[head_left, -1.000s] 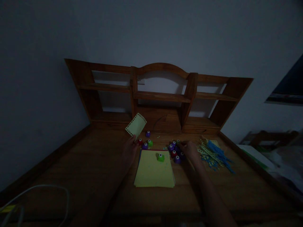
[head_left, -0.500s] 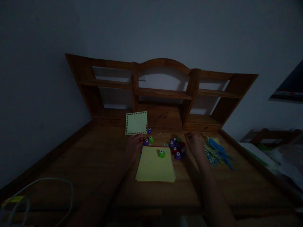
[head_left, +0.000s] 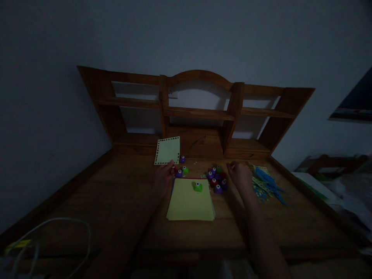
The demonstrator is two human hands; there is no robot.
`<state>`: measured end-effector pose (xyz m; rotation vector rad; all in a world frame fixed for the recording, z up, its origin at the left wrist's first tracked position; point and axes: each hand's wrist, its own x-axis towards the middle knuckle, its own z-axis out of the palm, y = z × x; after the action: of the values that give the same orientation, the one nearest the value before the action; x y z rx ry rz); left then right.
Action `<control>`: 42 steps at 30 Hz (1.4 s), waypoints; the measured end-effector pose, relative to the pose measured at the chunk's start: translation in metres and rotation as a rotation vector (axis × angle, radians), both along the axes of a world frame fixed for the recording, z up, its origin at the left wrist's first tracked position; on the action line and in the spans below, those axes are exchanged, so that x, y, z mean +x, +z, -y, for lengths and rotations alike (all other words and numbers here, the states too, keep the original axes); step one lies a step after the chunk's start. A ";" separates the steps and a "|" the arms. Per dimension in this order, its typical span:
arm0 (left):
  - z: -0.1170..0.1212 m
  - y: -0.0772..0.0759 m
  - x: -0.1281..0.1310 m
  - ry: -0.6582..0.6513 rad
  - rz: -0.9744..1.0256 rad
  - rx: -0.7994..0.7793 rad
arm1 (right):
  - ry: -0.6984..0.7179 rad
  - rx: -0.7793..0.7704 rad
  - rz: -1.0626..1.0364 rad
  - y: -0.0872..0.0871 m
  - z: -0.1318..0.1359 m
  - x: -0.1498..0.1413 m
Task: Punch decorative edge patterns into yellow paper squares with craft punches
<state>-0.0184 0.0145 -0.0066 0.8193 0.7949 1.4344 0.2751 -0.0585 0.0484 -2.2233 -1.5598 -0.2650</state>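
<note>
My left hand [head_left: 164, 175] pinches the lower right corner of a pale yellow sheet of paper [head_left: 168, 150], held up with a row of small punched holes along its edges. My right hand [head_left: 238, 174] is closed, just right of a cluster of small craft punches in purple, red and green; what its fingers hold, if anything, is too small to make out. A green craft punch [head_left: 198, 187] sits on a stack of yellow paper [head_left: 190, 205] between my hands. Beside my left fingers stand a purple punch [head_left: 179, 174] and another green punch [head_left: 185, 170].
Blue and yellow cut paper strips [head_left: 266, 182] lie in a heap at the right of the wooden desk [head_left: 116, 193]. A wooden shelf unit [head_left: 200, 113] stands along the back. A white cable [head_left: 58, 219] loops at the lower left. Small paper bits [head_left: 202, 176] are scattered near the punches.
The sheet in my left hand has turned from tilted to nearly upright, facing me. My right hand has drawn back to the right, away from the punch cluster.
</note>
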 end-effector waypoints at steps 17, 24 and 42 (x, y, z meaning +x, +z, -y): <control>-0.002 -0.013 0.003 0.162 -0.672 0.172 | 0.587 -0.189 -0.341 0.006 0.005 -0.010; -0.001 -0.009 0.005 0.140 -0.728 0.203 | 0.751 -0.356 -0.541 -0.004 0.005 0.003; 0.007 0.000 0.010 0.089 -0.679 0.214 | 0.657 -0.477 -0.366 -0.011 0.007 0.008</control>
<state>-0.0087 0.0071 -0.0068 1.4914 1.2061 1.3362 0.2826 -0.0655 0.0372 -1.7606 -2.1610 0.7249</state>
